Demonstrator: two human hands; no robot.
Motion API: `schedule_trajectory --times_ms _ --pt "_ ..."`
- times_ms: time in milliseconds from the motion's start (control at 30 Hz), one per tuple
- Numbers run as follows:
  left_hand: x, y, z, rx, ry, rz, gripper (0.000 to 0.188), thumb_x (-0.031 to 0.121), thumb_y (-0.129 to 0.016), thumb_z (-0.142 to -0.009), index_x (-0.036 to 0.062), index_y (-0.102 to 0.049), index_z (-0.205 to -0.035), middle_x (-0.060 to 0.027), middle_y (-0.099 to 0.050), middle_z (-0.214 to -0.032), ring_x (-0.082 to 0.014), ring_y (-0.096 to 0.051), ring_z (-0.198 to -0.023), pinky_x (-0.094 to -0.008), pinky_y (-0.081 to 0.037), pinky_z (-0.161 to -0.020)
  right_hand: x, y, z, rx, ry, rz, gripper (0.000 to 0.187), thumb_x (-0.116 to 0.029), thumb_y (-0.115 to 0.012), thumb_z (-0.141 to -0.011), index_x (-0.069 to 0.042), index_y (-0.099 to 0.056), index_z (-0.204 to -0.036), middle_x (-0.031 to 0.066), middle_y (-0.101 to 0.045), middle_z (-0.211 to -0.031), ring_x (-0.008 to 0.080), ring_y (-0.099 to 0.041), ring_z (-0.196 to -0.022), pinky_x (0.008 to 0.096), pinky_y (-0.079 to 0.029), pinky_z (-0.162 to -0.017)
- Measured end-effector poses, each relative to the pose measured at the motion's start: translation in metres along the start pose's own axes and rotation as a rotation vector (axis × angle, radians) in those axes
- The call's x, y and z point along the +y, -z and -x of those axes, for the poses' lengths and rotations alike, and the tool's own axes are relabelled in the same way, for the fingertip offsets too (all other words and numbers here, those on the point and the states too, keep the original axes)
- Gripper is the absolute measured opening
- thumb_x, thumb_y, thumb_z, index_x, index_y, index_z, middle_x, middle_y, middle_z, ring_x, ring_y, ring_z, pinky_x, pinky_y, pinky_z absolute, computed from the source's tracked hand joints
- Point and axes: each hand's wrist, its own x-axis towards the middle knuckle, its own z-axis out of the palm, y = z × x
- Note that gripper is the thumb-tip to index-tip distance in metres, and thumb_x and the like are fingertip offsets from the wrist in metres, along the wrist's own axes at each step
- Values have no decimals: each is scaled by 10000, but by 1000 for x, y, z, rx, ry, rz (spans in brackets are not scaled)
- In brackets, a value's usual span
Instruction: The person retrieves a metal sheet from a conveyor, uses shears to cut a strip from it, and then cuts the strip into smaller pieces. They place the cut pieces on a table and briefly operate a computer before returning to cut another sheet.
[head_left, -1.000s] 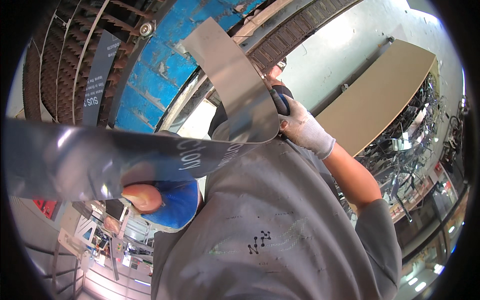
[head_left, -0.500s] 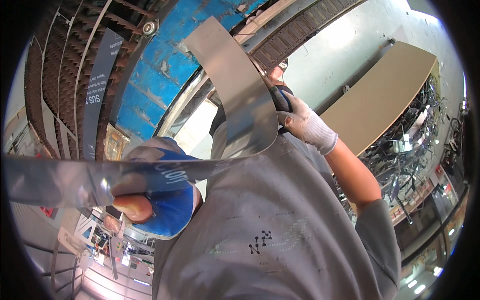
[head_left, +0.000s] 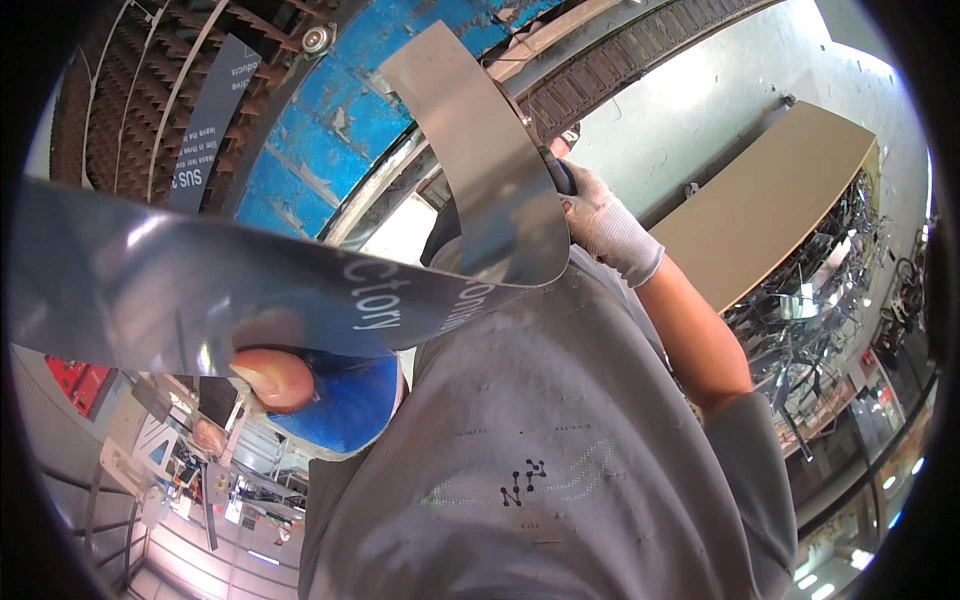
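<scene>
A long strip of sheet metal (head_left: pixel 490 150) curves across in front of me, bare and shiny at its far end. Its nearer stretch at the left has a dark, glossy printed film. My left hand (head_left: pixel 330 395), in a blue-coated glove with a bare thumb tip, grips that stretch; its other fingers are largely behind the metal. My right hand (head_left: pixel 608 228), in a white knitted glove, is closed round a tool with a dark handle (head_left: pixel 558 172). The tool is beside the strip's right edge. Its working end is mostly hidden, so I cannot tell its kind or whether it touches.
Another film-covered strip (head_left: pixel 215 125) lies on a rusty slatted bed (head_left: pixel 120 110) at the far left. A worn blue machine frame (head_left: pixel 310 150) runs beside it. Rightward are a tan board (head_left: pixel 765 200) and a heap of metal scrap (head_left: pixel 815 290).
The near left stretch of the strip has risen and tilted, so more of its filmed face shows. My left hand has turned with it. My right hand keeps its hold on the tool.
</scene>
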Motion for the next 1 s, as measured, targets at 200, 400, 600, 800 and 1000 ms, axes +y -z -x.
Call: schedule_trajectory --times_ms 200,400,600,800,1000 --pt "-1 -1 0 3 -25 -31 346 99 -628 -1026 -66 -537 -1316 -148 -695 -1112 -189 -691 -894 -278 -556 -868 10 -4 -3 61 121 42 120 -123 -588 -891 -47 -589 -983 49 -599 -769 149 -600 -706 312 -508 -698" --pt "-4 -7 3 12 -57 -57 349 82 -631 -1024 -70 -529 -1321 -148 -694 -1112 -187 -689 -893 -273 -553 -868 15 -10 -8 119 118 49 144 -92 -606 -877 -48 -597 -1014 58 -606 -789 164 -618 -759 325 -511 -734" --pt "16 -13 -9 -97 -140 -208 354 65 -634 -1022 -73 -520 -1327 -147 -692 -1111 -185 -688 -891 -267 -550 -868 15 -7 -6 86 62 12 171 -133 -599 -896 -44 -595 -1043 62 -629 -806 157 -631 -731 322 -523 -690" --pt "43 -14 -11 -171 -284 -936 341 122 -685 -1002 -70 -558 -1254 -130 -695 -1057 -159 -684 -852 -246 -545 -796 12 -4 -14 28 180 30 272 -203 -598 -925 -52 -604 -1150 58 -641 -819 133 -644 -717 303 -534 -630" --pt "17 -15 -11 113 -317 -906 307 151 -703 -995 -58 -583 -1185 -121 -689 -1033 -136 -679 -821 -243 -548 -736 13 -12 -22 18 134 -75 388 -225 -641 -920 -40 -606 -1259 94 -655 -851 173 -661 -767 322 -550 -703"
